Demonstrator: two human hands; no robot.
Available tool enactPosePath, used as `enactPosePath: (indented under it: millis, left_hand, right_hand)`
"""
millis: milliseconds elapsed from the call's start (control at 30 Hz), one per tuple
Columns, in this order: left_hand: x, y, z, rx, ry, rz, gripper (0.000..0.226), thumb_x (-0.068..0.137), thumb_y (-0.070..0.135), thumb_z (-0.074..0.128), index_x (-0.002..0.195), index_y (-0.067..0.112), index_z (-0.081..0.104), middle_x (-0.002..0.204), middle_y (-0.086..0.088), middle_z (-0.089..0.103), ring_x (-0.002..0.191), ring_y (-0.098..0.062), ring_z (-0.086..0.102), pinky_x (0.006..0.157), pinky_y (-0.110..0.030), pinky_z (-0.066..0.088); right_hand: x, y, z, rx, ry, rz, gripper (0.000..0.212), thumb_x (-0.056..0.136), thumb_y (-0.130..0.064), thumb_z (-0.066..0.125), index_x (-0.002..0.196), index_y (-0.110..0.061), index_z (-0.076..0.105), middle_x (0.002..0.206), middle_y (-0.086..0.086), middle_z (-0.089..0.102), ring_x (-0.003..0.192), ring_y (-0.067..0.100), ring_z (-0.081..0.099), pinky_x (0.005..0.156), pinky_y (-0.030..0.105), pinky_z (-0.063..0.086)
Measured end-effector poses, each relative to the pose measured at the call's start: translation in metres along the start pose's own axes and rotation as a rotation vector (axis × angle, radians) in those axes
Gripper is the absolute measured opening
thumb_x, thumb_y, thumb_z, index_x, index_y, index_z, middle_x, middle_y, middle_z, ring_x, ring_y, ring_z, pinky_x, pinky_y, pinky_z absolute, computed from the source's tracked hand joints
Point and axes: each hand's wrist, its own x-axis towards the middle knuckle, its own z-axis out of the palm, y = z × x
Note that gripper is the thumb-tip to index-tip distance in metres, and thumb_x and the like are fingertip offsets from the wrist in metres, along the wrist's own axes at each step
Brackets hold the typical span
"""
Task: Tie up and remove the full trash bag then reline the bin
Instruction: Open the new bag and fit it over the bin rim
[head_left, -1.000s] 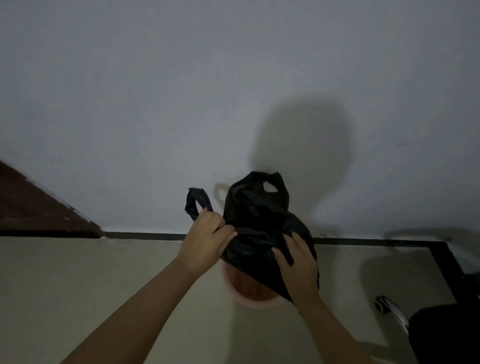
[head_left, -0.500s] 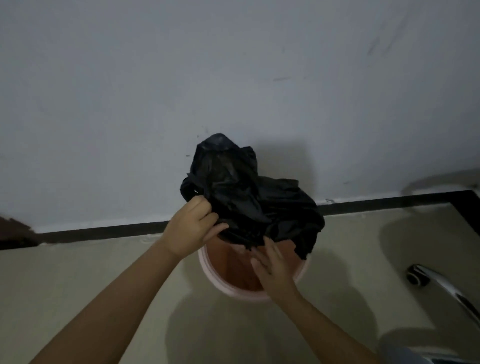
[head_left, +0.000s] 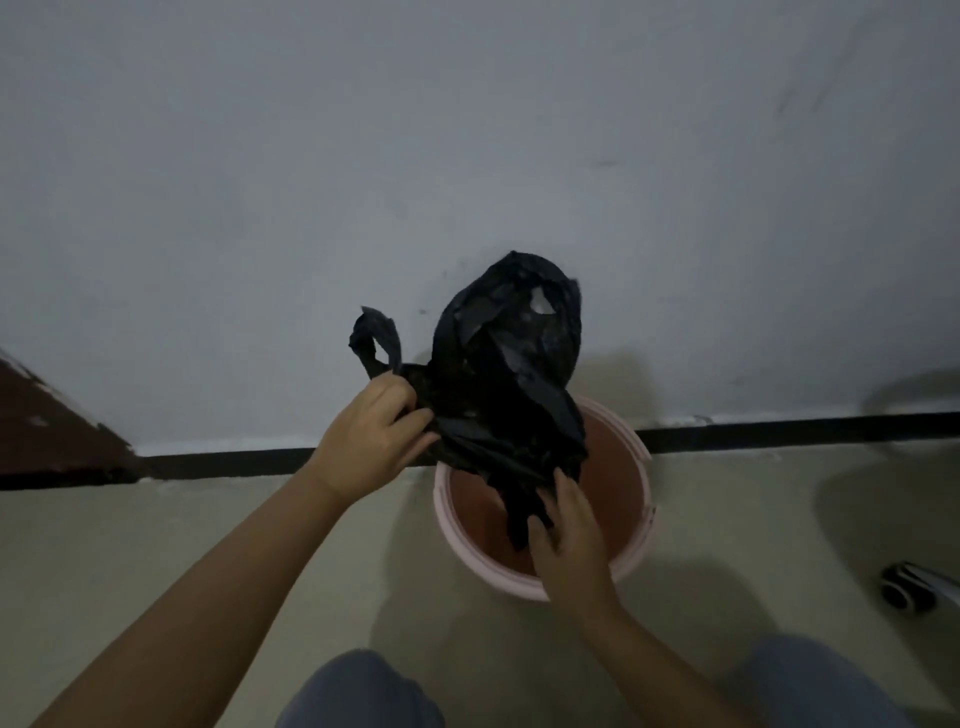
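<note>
A round pink bin (head_left: 631, 551) stands on the floor against the wall, its inside bare. Above its left half hangs a crumpled black plastic bag (head_left: 511, 374) with two loop handles. My left hand (head_left: 371, 441) grips the bag's left edge just under one handle. My right hand (head_left: 569, 525) is over the bin's opening, its fingers pressed on the bag's lower end, which dangles into the bin. The bag looks thin and empty.
A pale wall with a black skirting strip (head_left: 779, 431) runs behind the bin. A chair caster and chrome leg (head_left: 914, 592) sit at the right. My knees (head_left: 363, 691) show at the bottom edge. A dark brown door edge (head_left: 47, 431) is at the left.
The view has dropped closer to the bin, my knees now showing. The bag has spread upward with a handle loop free at the left, and my right hand has pushed its lower end into the bin.
</note>
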Motion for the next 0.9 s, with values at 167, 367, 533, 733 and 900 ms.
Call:
enactPosePath:
  millis: [167,367,533,733,900]
  left_hand:
    - [-0.029,0.041,0.04,-0.143,-0.116,0.025,0.046,0.096,0.018,0.03,0.072,-0.001,0.063,0.081,-0.006,0.034,0.076,-0.023,0.039,0.067,-0.028,0.035]
    - [-0.06,0.052,0.023,-0.24,-0.137,-0.09,0.031,0.097,0.028,0.028,0.087,0.01,0.051,0.084,-0.006,0.036,0.077,-0.022,0.039,0.069,-0.026,0.035]
    - [-0.081,0.035,-0.002,-0.204,-0.121,-0.43,0.04,0.096,0.04,0.026,0.086,0.014,0.054,0.085,0.001,0.04,0.078,-0.017,0.041,0.07,-0.023,0.033]
    - [-0.086,0.025,-0.001,-0.216,-0.323,-0.444,0.068,0.094,0.046,0.02,0.071,0.006,0.069,0.071,-0.013,0.065,0.075,-0.01,0.042,0.069,-0.023,0.036]
    - [-0.088,0.029,0.02,-0.342,-0.584,-0.339,0.041,0.082,0.038,0.04,0.067,0.013,0.069,0.066,-0.006,0.071,0.064,-0.01,0.057,0.064,-0.022,0.041]
  right_hand:
    - [-0.016,0.033,-0.026,-0.815,0.223,-0.268,0.028,0.064,-0.023,0.051,0.084,-0.007,0.065,0.071,0.013,0.064,0.078,0.027,0.049,0.066,0.034,0.048]
    - [0.035,0.033,-0.051,-1.283,-0.321,-0.607,0.097,0.025,-0.066,0.076,0.11,-0.022,0.059,0.111,0.009,0.069,0.112,0.035,0.055,0.08,0.059,0.049]
    - [0.055,0.027,-0.05,-1.284,-0.404,-0.676,0.038,0.05,-0.034,0.082,0.082,-0.015,0.071,0.086,0.007,0.075,0.087,0.026,0.071,0.072,0.057,0.053]
    - [0.076,0.01,-0.092,-1.109,-0.147,-0.817,0.028,0.068,-0.007,0.037,0.05,-0.01,0.058,0.044,0.006,0.058,0.041,0.019,0.056,0.077,0.034,0.047]
    - [0.051,0.004,-0.12,-1.287,-0.481,-0.561,0.026,0.071,-0.011,0.033,0.068,-0.007,0.059,0.053,0.01,0.062,0.046,0.024,0.055,0.056,0.027,0.035]
